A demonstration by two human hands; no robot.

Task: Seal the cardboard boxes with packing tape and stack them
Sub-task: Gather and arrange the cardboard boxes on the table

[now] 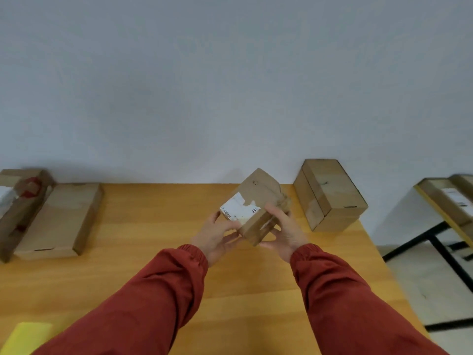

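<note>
Cardboard box (256, 198), contents hidden, gripped by left hand (217, 237) and right hand (284, 234).

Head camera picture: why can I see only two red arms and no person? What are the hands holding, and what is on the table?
The camera sits on the person's head and looks down, so you see only their own arms in red sleeves. There is just this one picture. The left hand and the right hand both hold a small box with a torn white label, tilted, up off the wooden table. On the table lie a flat box on the left and a bigger box on the right by the wall. At the far left is another box with something red on it, too blurred to name. A yellow thing pokes in at the bottom left.
</note>
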